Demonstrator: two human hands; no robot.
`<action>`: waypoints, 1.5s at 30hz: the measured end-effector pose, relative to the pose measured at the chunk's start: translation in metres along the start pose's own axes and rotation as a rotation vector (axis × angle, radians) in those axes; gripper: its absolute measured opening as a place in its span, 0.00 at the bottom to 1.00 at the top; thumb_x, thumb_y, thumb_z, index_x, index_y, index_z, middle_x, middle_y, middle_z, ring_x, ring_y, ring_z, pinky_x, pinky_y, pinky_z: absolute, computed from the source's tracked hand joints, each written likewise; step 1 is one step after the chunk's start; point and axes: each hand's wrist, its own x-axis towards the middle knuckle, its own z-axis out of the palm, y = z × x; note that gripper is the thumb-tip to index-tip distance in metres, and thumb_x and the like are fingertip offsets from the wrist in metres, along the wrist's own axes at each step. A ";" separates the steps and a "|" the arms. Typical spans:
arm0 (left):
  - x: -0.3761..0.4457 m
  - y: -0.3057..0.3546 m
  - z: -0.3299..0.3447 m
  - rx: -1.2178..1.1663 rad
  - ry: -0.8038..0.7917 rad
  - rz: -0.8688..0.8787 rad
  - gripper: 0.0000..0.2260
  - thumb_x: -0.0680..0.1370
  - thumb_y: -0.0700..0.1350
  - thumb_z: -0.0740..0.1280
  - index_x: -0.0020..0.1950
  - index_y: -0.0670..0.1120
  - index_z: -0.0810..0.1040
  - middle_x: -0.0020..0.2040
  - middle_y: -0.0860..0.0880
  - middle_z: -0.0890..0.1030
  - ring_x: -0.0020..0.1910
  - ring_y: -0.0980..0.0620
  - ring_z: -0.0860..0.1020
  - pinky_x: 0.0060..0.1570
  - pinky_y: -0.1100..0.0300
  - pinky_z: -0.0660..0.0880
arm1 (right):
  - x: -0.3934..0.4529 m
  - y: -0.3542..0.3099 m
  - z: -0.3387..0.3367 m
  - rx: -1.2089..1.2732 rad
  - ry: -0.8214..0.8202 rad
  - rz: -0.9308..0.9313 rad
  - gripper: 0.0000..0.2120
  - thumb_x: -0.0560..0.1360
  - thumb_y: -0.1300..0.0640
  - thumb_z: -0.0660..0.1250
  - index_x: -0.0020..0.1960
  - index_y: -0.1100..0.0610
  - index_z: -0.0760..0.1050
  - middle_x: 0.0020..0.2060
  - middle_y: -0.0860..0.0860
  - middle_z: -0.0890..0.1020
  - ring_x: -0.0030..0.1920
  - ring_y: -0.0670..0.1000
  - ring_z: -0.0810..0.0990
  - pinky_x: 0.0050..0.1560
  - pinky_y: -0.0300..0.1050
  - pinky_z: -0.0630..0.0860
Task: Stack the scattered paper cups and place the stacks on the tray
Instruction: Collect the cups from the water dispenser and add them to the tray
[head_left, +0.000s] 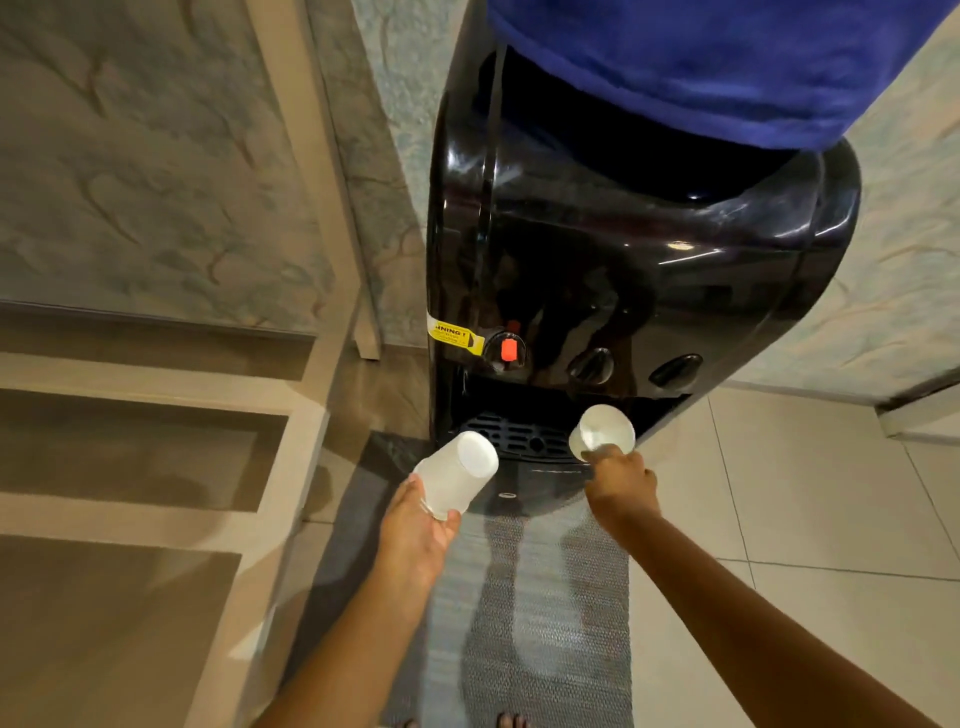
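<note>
My left hand grips a white paper cup by its rim end, with the cup's closed bottom pointing up and away toward the dispenser. My right hand pinches the rim of a second white paper cup, whose open mouth faces me. Both cups hang in the air just in front of the dispenser's drip grille. The two cups are apart, roughly a hand's width from each other. No tray is in view.
A tall black water dispenser stands ahead with a blue-covered bottle on top, a red tap and two dark taps. A grey mat lies on the tiled floor. Beige recessed shelving fills the left.
</note>
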 end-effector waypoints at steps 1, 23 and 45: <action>0.001 0.001 0.000 -0.006 -0.004 0.002 0.17 0.81 0.45 0.54 0.68 0.43 0.66 0.58 0.43 0.71 0.51 0.45 0.72 0.35 0.61 0.66 | -0.002 0.000 -0.003 0.058 -0.004 0.001 0.21 0.76 0.62 0.58 0.68 0.54 0.68 0.67 0.59 0.67 0.64 0.62 0.66 0.66 0.53 0.64; -0.060 0.007 0.024 0.039 -0.225 -0.061 0.14 0.80 0.47 0.54 0.54 0.40 0.75 0.37 0.45 0.84 0.33 0.50 0.81 0.24 0.62 0.75 | -0.096 -0.061 -0.068 1.127 -0.311 -0.194 0.29 0.63 0.66 0.76 0.58 0.50 0.68 0.55 0.50 0.76 0.56 0.49 0.76 0.52 0.41 0.77; -0.240 0.179 0.170 0.116 -0.440 0.340 0.15 0.79 0.40 0.51 0.52 0.33 0.74 0.33 0.37 0.81 0.34 0.40 0.79 0.23 0.54 0.78 | -0.146 -0.132 -0.299 1.034 0.060 -0.564 0.32 0.58 0.63 0.79 0.58 0.50 0.70 0.54 0.49 0.80 0.53 0.46 0.78 0.51 0.34 0.75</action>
